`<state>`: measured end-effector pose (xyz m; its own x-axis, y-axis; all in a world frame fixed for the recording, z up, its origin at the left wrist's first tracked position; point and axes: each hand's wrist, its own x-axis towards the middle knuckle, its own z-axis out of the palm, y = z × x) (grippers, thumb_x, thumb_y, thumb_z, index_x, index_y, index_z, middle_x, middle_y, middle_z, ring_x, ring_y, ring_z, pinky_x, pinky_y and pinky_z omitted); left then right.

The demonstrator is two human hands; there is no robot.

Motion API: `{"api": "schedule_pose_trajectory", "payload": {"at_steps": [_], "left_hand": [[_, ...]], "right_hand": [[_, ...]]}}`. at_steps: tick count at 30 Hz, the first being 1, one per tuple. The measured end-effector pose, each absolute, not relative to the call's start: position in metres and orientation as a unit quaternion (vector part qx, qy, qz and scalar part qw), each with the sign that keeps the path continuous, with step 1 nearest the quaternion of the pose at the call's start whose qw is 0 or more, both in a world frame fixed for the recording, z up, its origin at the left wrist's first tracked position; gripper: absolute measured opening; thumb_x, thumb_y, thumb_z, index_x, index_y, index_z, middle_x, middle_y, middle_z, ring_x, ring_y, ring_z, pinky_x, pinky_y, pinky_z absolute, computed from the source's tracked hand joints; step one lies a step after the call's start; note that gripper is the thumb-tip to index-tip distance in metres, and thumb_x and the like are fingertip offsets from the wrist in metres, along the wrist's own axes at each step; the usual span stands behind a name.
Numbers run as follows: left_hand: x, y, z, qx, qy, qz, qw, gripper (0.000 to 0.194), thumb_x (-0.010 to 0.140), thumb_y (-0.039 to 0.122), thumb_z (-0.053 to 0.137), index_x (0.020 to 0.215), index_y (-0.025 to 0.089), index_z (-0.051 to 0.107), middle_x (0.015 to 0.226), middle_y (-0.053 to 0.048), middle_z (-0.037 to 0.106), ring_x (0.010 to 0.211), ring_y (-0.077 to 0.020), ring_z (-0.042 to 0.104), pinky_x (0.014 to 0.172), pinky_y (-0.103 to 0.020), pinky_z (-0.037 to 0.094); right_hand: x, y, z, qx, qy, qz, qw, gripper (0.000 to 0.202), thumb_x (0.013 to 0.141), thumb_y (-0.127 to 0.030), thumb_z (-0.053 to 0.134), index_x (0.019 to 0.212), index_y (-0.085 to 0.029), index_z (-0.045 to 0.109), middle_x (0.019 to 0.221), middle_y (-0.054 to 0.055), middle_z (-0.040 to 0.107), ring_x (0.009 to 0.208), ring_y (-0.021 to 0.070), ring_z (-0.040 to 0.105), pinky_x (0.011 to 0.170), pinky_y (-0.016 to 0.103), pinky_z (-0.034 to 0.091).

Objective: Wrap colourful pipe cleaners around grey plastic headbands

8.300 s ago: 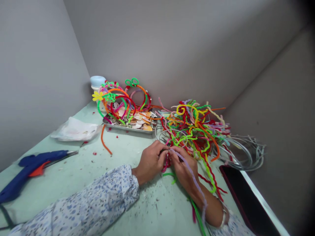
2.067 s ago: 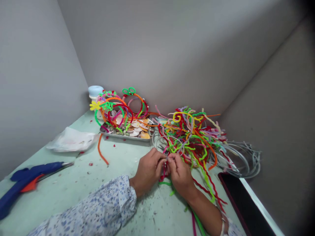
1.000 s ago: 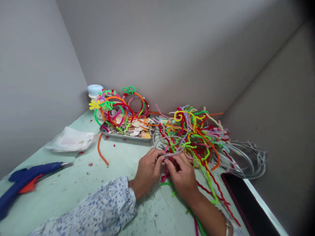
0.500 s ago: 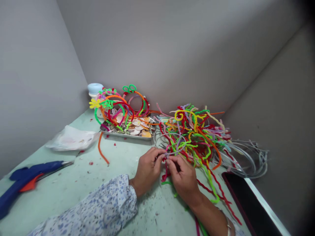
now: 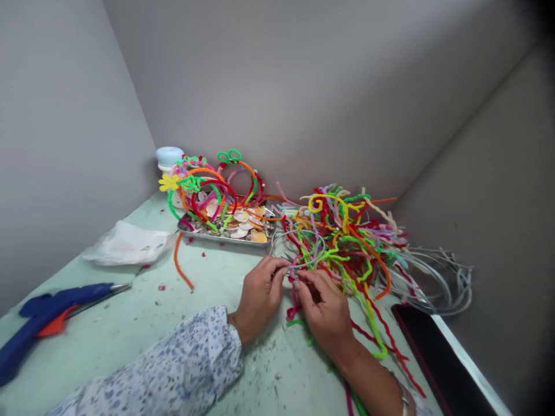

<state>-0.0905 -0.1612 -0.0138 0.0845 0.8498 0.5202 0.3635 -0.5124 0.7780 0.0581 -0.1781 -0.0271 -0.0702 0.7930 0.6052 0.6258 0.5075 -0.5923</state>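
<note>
My left hand (image 5: 261,296) pinches a thin grey headband hoop (image 5: 323,247) at its near end, thumb against forefinger. The hoop's loop stands out over the pile of pipe cleaners. Close beside it, my right hand (image 5: 328,315) is pinched on a short purple pipe cleaner (image 5: 294,275) at the same spot on the hoop. Its exact wrap is partly hidden by my fingers. A pink-red pipe cleaner (image 5: 294,306) hangs or lies just below the fingertips; I cannot tell whether it is attached.
Tangled coloured pipe cleaners (image 5: 347,254) lie ahead, with more grey hoops (image 5: 451,289) at right. A metal tray (image 5: 225,238) of shells carries decorated headbands (image 5: 203,179). A blue glue gun (image 5: 65,300), plastic bag (image 5: 130,245), white jar (image 5: 170,157) and dark phone (image 5: 437,352) lie around.
The hoop has tilted slightly to the left in my fingers. My right fingertips have shifted a little, showing more of the purple pipe cleaner. My left hand has barely moved.
</note>
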Motion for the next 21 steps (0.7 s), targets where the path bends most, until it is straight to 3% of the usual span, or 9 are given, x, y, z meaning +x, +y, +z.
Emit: {"api": "schedule_pose_trajectory", "payload": {"at_steps": [3,10,21], "left_hand": [[-0.091,-0.161,-0.013,0.690,0.433,0.533,0.230,0.016,0.091,0.018,0.047,0.094,0.018,0.062,0.087,-0.003,0.064,0.084,-0.0145,0.059,0.077,-0.025,0.045],[-0.094,-0.156,-0.015,0.650,0.462,0.560,0.225,0.015,0.090,0.021,0.049,0.095,0.018,0.062,0.090,-0.003,0.065,0.087,-0.0147,0.059,0.080,-0.026,0.045],[-0.094,-0.155,-0.016,0.630,0.482,0.559,0.244,0.015,0.090,0.023,0.047,0.095,0.019,0.061,0.092,-0.003,0.065,0.087,-0.0154,0.060,0.080,-0.026,0.045]], "right_hand": [[0.059,-0.177,-0.027,-0.495,-0.718,0.066,0.484,0.016,0.088,-0.024,0.055,0.100,-0.019,0.065,0.094,0.008,0.064,0.090,0.0195,0.061,0.080,0.034,0.051],[0.057,-0.188,-0.027,-0.454,-0.753,0.050,0.473,0.016,0.088,-0.020,0.056,0.100,-0.021,0.066,0.088,0.004,0.073,0.077,0.0161,0.069,0.071,0.027,0.054],[0.062,-0.198,-0.020,-0.325,-0.818,0.042,0.474,0.044,0.085,-0.008,0.052,0.125,-0.024,0.053,0.086,0.002,0.075,0.073,0.0152,0.071,0.068,0.027,0.055]]}}
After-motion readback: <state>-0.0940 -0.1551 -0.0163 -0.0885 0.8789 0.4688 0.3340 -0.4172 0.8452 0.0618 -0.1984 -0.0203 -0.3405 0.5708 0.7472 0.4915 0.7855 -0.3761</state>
